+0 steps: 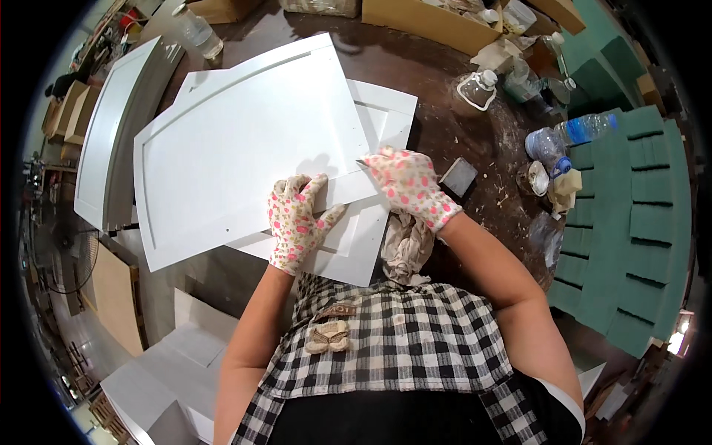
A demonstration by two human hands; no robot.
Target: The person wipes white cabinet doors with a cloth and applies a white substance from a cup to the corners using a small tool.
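Note:
A white cabinet-door-like panel with a raised frame border lies tilted across another white panel on the dark table. Both my hands wear white gloves with a pink floral print. My left hand rests on the upper panel near its front edge, fingers spread and thumb apart. At that panel's right edge, my right hand is closed in a pinch. A small dark tip pokes out from its fingers against the panel; the rest of that thing is hidden. A crumpled cloth lies below my right wrist.
A grey sanding-block-like piece lies right of my right hand. Plastic bottles and a handled jug stand farther right, beside green foam-like sheets. More curved white panels stack at left, near a clear bottle. Cardboard boxes line the back.

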